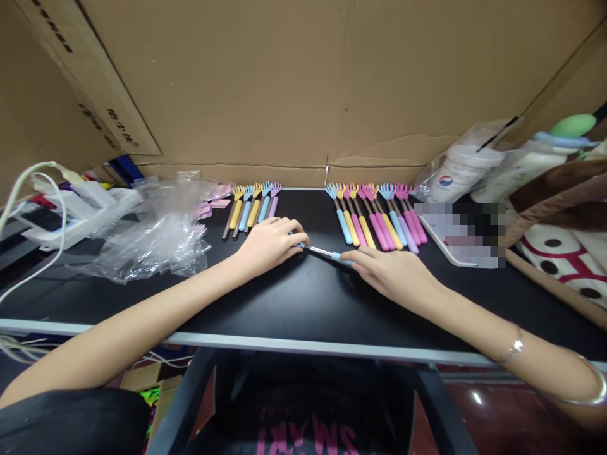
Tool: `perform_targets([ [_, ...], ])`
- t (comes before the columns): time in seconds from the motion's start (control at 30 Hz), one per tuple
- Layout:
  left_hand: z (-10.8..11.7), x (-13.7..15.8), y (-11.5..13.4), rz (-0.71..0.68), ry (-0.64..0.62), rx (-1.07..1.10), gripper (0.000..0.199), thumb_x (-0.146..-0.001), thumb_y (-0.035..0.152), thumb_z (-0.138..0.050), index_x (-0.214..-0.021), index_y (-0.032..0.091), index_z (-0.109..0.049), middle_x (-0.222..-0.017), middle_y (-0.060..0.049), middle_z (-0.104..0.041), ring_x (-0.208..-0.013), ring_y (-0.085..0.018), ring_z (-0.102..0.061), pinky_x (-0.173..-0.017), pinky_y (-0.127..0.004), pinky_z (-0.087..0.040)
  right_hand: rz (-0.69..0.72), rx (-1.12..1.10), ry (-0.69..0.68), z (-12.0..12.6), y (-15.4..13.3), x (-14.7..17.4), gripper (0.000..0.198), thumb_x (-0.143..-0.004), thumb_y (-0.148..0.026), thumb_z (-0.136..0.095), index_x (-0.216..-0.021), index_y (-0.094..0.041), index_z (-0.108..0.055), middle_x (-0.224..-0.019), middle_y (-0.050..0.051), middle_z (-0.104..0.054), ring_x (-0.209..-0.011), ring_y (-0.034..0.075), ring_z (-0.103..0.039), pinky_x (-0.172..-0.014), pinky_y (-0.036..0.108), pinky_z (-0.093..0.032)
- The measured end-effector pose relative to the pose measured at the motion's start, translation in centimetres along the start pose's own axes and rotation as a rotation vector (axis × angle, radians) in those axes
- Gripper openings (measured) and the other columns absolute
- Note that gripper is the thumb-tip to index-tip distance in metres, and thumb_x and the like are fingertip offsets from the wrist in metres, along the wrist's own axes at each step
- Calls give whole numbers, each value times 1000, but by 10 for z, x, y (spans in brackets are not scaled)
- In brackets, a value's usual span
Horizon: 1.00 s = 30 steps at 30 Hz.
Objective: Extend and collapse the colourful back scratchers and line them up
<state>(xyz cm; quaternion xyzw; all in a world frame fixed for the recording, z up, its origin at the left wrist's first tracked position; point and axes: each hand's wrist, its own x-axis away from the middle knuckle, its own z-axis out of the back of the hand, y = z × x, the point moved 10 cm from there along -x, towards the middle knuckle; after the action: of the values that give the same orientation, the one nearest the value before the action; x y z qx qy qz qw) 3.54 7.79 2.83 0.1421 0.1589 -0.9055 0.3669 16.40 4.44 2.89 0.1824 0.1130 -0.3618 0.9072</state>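
Between my two hands a back scratcher (320, 251) with a silver shaft and light blue ends lies low over the black table. The fingers of my left hand (272, 245) close round its left end and mostly cover it. My right hand (391, 270) grips the blue handle at the other end. Behind my left hand is a group of back scratchers (254, 212) in yellow, blue and purple, some with bare dark shafts. Beyond my right hand sits a larger row of back scratchers (374, 221) with blue, yellow, pink and purple handles.
Crumpled clear plastic bags (164, 237) and a white power strip (85, 212) with cables are at the left. To the right are a phone-like device (450, 243), partly blurred, a bagged white cup (467, 170) and a bottle (535, 164). A cardboard wall (284, 82) borders the back.
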Motion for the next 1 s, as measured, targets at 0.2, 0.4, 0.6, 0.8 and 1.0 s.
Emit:
perform_targets([
  [0.2,2,-8,4,-25,31,-128,23,-94,31,-45,-94,24,-67,-91,-3,-64,-83,-17,-54,-68,-29,-35,92,-97,-12,1,-6,-1,27,-93,-27,-40,-103,-23,-64,-88,3,-65,-78,12,-59,-57,23,-37],
  [0.4,-5,-22,4,-13,7,-82,23,-94,26,-45,-101,22,-67,-88,-4,-68,-89,-18,-57,-74,-29,-39,210,-261,-69,4,-20,-2,33,-92,-35,-42,-114,-21,-63,-110,7,-63,-104,19,-53,-88,34,-42],
  [0.6,-11,-21,5,-74,58,-43,33,-93,27,-46,-123,17,-56,-121,-7,-62,-116,-22,-49,-94,-34,-38,276,-220,-132,1,-29,2,68,-84,-60,-44,-138,-19,-44,-140,9,-45,-129,25,-36,-105,47,-30],
  [0.8,5,-11,11,-105,182,-18,26,-94,27,-40,-105,25,-64,-95,-1,-69,-93,-15,-58,-73,-25,-43,236,-136,-110,-11,-22,-10,65,-86,-60,-40,-135,-18,-48,-139,9,-47,-127,25,-40,-106,50,-27],
  [1.0,4,-9,36,-165,116,-21,24,-92,25,-43,-96,22,-67,-82,-3,-67,-81,-13,-60,-66,-23,-41,214,-36,-54,-25,-5,-37,62,-87,-59,-38,-125,-14,-58,-131,13,-54,-124,27,-43,-107,51,-26],
])
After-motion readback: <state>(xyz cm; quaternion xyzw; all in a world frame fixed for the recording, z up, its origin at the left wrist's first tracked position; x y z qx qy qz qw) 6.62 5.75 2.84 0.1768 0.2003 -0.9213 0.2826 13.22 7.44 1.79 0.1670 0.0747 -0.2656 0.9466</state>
